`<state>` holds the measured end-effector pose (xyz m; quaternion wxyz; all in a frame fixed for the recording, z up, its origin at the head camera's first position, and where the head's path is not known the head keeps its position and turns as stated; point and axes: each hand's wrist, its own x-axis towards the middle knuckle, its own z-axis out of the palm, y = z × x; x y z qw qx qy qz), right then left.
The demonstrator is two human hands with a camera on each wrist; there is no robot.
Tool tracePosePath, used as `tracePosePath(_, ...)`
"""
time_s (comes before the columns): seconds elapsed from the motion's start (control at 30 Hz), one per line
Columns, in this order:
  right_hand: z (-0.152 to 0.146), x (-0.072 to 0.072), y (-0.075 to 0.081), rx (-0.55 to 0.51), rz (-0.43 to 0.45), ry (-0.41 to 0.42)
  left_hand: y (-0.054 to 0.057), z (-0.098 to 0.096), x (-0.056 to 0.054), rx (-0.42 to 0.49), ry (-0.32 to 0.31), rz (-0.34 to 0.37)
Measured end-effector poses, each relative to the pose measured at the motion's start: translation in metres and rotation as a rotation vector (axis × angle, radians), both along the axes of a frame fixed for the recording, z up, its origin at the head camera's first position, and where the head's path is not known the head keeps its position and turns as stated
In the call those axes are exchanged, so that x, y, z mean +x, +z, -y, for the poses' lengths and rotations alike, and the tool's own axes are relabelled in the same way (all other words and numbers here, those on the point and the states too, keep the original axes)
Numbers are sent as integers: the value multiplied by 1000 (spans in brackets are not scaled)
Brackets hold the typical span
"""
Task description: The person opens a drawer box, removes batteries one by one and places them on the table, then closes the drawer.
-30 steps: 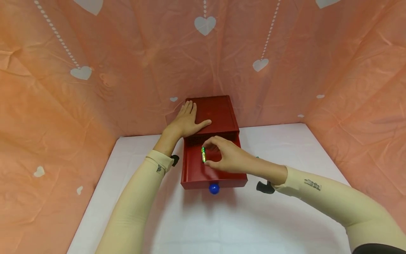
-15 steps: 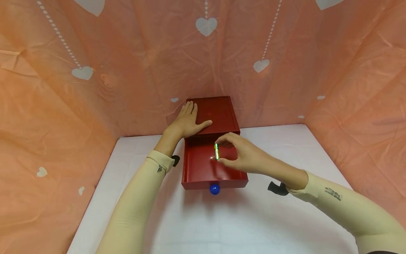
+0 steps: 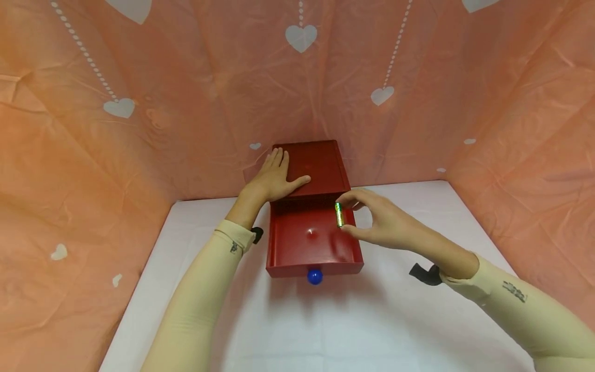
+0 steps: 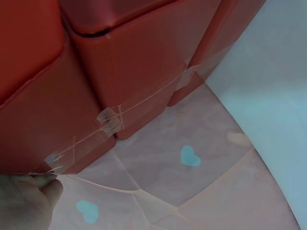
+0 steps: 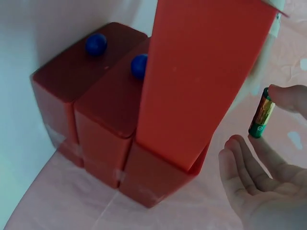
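Observation:
A red drawer cabinet (image 3: 321,164) stands at the back of the table, its top drawer (image 3: 302,245) pulled out, with a blue knob (image 3: 314,277) on the front. My left hand (image 3: 273,178) rests on the cabinet top, fingers straight and thumb spread. Between thumb and index finger, my right hand (image 3: 386,219) pinches a small green and gold battery (image 3: 339,214) by its two ends, over the drawer's right side. The right wrist view shows the battery (image 5: 262,115) beside the drawer (image 5: 206,72), apart from it. In the left wrist view, part of my left hand (image 4: 24,203) shows at the cabinet's edge.
Two lower drawers with blue knobs (image 5: 96,44) sit closed below the top one. Clear tape (image 4: 112,122) runs along the cabinet's side. A white cloth (image 3: 297,325) covers the table. Pink curtains (image 3: 209,93) with white hearts hang behind and at both sides.
My right hand has moved to the right with the battery, from over the middle of the drawer to its right side. My left hand and the drawer have stayed put.

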<state>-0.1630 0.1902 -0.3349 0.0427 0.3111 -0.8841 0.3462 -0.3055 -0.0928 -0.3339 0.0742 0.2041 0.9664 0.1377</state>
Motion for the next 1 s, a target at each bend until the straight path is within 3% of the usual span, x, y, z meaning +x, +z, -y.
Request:
tracePosePath(0.53, -44, -8, -14, 9, -44, -11, 1, -1, 2, -4, 6, 0)
tracePosePath(1.0, -77, -22, -48, 16, 18, -37, -1, -2, -2, -12, 3, 7)
